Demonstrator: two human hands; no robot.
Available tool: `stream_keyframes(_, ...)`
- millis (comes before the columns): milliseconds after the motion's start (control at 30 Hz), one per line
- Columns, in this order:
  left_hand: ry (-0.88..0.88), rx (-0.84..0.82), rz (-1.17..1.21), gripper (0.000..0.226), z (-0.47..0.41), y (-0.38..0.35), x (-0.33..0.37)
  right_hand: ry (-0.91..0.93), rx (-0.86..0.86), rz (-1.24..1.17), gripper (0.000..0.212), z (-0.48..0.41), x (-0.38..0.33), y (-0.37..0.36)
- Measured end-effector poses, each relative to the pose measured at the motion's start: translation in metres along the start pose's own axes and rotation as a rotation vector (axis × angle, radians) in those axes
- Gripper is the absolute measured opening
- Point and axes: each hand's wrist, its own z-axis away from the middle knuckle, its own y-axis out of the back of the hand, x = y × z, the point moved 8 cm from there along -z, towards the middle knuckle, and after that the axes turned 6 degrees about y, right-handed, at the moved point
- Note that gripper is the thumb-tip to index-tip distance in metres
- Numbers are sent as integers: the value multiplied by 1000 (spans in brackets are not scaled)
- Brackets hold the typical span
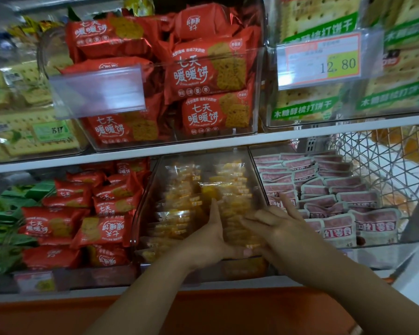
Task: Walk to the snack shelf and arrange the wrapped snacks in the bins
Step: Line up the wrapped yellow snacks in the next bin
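Both sides of the 12-to-6 yellow snack row (232, 197) are pressed: left hand (212, 240) at 9, right hand (279, 228) at 3, fingers straight.

My right hand (276, 228) is smearing with motion, so its contact with the yellow packets (179, 201) isn't reading clearly. My left hand (209, 239) is covering part of that stack. The frame edge is cutting off the green packets (3, 226) at left, and the price tag (322, 60) small print is blurring out.
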Motion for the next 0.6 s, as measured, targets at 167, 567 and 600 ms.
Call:
stream_keyframes(167, 19, 39, -26, 128, 2, 3, 10, -38, -241, -117, 62, -3, 6, -15)
stream_keyframes(567, -275, 453, -247, 27, 13, 103, 58, -379, -85, -407, 49, -40, 64, -13)
stream_keyframes(600, -288, 530, -377, 24, -1, 110, 62, -395, -128, -386, 46, -43, 67, -18)
